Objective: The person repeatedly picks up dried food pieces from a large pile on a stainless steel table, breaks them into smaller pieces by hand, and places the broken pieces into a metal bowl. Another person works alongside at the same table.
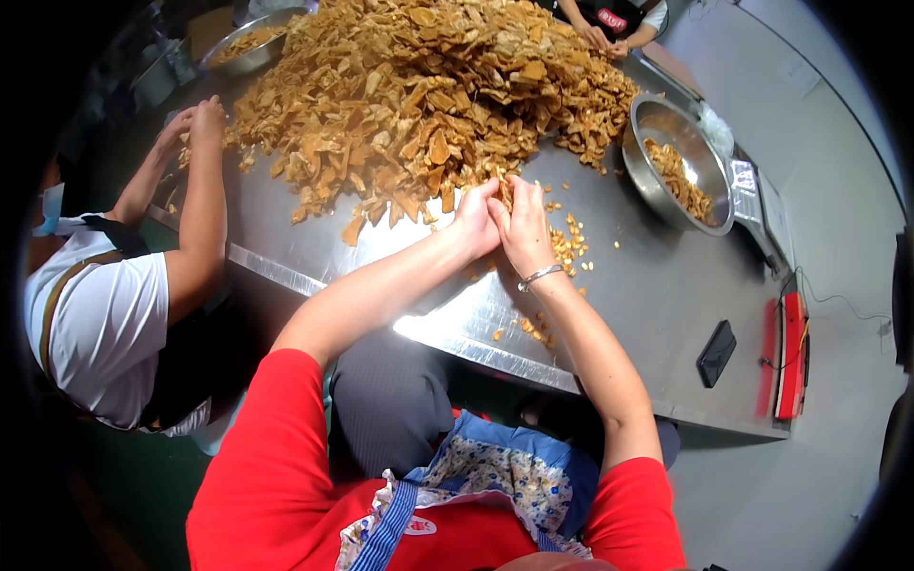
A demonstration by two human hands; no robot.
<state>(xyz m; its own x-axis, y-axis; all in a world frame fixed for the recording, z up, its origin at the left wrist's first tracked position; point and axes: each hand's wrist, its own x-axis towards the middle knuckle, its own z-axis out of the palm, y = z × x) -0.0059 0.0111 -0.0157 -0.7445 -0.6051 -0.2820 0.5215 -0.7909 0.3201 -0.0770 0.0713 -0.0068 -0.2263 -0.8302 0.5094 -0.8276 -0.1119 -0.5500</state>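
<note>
My left hand (478,220) and my right hand (525,227) meet at the near edge of a large heap of brown dried food slices (400,107). Between the fingertips of both hands is a brown dried piece (505,191), mostly covered by the fingers. Beside and below my right hand, small yellow seed-like bits (568,246) lie scattered on the metal table (643,300). A bracelet circles my right wrist.
A metal bowl (682,171) at right holds more slices, beside what looks like a scale (757,207). A phone (716,353) and a red box (790,357) lie right. Another bowl (250,44) stands far left. Co-workers' hands (203,118) work left and at the back.
</note>
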